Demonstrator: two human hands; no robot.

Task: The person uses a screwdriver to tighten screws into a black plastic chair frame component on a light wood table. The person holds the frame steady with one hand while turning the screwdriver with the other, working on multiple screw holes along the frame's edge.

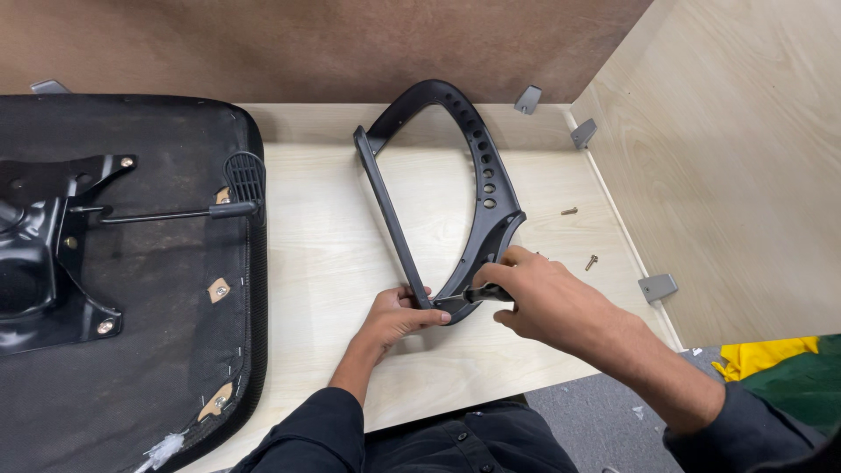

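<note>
Left hand (399,317) is closed around the near end of the straight bar of a black plastic chair armrest frame (477,153), which stands on edge on the light wood desk (324,254). Right hand (534,293) grips the frame's lower corner, fingers wrapped over a small dark piece there; its kind cannot be determined. Two loose screws (591,261) lie just right of the frame. An upturned black chair seat (131,289) with metal base plate occupies the desk's left side.
</note>
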